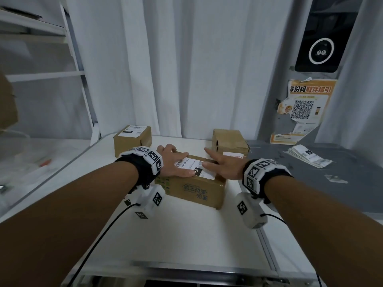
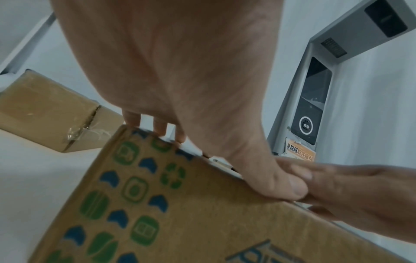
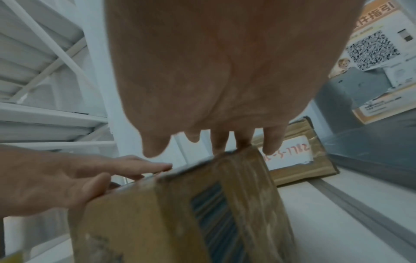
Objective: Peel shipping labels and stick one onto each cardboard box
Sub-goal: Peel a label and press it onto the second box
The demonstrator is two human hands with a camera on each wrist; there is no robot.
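A printed cardboard box [image 1: 196,189] stands in the middle of the white table, with a white shipping label [image 1: 193,165] on its top. My left hand [image 1: 173,162] lies flat on the label's left part, thumb along its near edge. My right hand [image 1: 222,164] presses flat on the label's right part, fingers straight. In the left wrist view my left hand [image 2: 180,89] covers the box [image 2: 180,213] top and its thumb meets the right hand's fingers [image 2: 337,186]. In the right wrist view my right hand [image 3: 213,80] rests on the box [image 3: 180,213].
A labelled box [image 1: 132,138] stands at the back left, and a taped brown box [image 1: 230,142] at the back right. A stack of label sheets [image 1: 309,156] lies on the grey counter to the right. A white shelf rack [image 1: 72,59] rises on the left.
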